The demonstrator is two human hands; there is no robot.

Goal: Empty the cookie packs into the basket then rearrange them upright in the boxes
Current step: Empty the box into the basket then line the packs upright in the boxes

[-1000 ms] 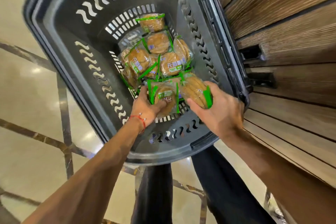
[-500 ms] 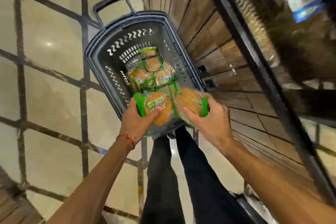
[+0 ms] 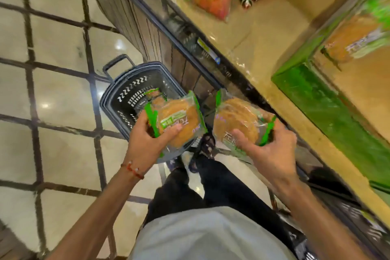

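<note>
I see left hand (image 3: pixel 145 143) curled around one cookie pack (image 3: pixel 179 118) at frame centre, over the basket (image 3: pixel 118 95), right hand (image 3: pixel 272 152) gripping second pack (image 3: pixel 238 120) beside it, green box (image 3: pixel 329 107) at right.

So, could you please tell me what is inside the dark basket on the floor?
One cookie pack shows inside the basket. A second pack, gripped by the left hand, covers the rest, so any others are hidden.

floor (image 3: pixel 63 95): glossy beige tiles, dark crossing lines, bright light glints | shelf (image 3: pixel 263 27): yellow, at right | shelf base (image 3: pixel 147 34): dark wood panels
</note>
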